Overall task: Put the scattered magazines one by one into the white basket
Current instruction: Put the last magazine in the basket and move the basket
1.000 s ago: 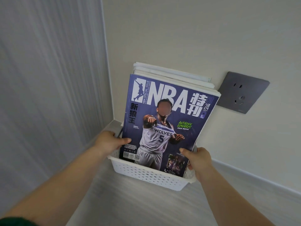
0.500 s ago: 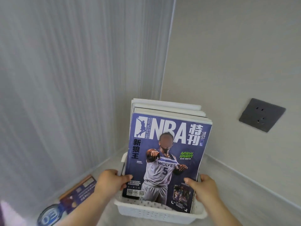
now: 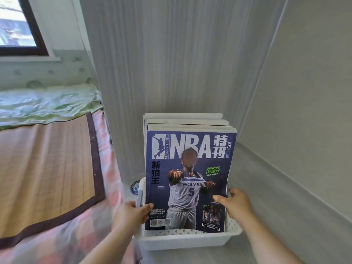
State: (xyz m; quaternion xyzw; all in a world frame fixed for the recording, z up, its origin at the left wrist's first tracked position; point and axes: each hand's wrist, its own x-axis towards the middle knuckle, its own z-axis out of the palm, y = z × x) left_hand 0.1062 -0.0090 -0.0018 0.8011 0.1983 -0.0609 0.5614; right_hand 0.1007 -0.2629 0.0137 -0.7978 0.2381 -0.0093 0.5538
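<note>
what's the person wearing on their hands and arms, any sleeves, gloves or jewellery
Nothing is worn that shows. The left hand and right hand have no gloves, rings or watch. The left forearm and right forearm are uncovered to the frame's edge, with no sleeve in view.

The white perforated plastic basket looks matt; the blue paper magazine in it has a smooth, glossy cover. Left of the basket, a tan woven mat lies on pink checked cloth.
</note>
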